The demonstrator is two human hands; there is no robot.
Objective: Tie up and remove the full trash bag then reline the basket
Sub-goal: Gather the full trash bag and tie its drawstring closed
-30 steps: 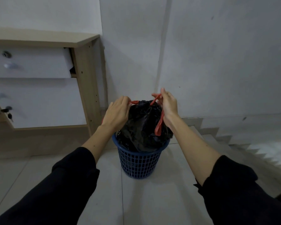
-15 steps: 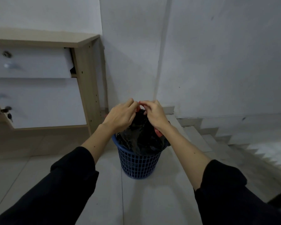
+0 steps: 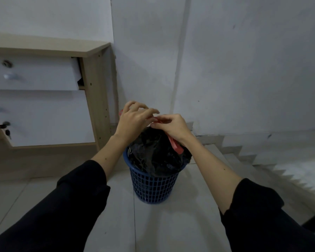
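Observation:
A blue mesh basket (image 3: 154, 186) stands on the tiled floor with a full black trash bag (image 3: 153, 151) bulging out of it. The bag has red drawstring handles (image 3: 175, 144); one loop hangs down its right side. Both hands meet above the bag's gathered top. My right hand (image 3: 173, 127) pinches a red handle between thumb and fingers. My left hand (image 3: 133, 120) sits just left of it, fingers curled and partly spread over the same strap, a bit of red showing behind it.
A wooden cabinet (image 3: 95, 84) with white drawers stands to the left, close to the basket. A white wall rises behind. Steps (image 3: 235, 151) descend to the right of the basket. Pale floor tiles (image 3: 153, 224) lie in front.
My hands came together from either side of the bag to its top, drawing the red handles inward. The left hand's fingers have since lifted and spread a little.

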